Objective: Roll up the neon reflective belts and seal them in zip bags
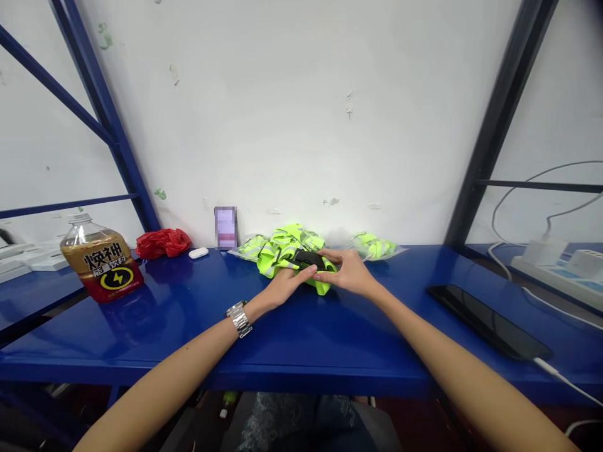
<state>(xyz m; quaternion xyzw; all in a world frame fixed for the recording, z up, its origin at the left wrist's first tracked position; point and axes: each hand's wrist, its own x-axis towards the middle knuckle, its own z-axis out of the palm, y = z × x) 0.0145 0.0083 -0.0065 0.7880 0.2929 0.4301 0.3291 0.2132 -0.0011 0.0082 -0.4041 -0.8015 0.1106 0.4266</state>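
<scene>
A bunched neon-yellow reflective vest (pixel 289 238) with silver stripes sits at the middle of the blue table, close to the wall. On its near side is a black plastic buckle (pixel 308 258). My left hand (pixel 286 285), with a metal watch on the wrist, is closed on the vest from below, its thumb against the buckle and its other fingers partly hidden by the cloth. From the right, my right hand (pixel 347 271) pinches the buckle between thumb and fingers. Clear plastic bags with folded yellow vests, one on the right (pixel 374 246), lie behind.
On the left stand a large drink bottle (pixel 104 260), a red plastic bag (pixel 163 243), a white oval case (pixel 198 252) and an upright phone (pixel 226 227). A black phone (pixel 487 320) with a cable and a power strip (pixel 565 270) lie right. Metal posts flank the blue table (pixel 188 339).
</scene>
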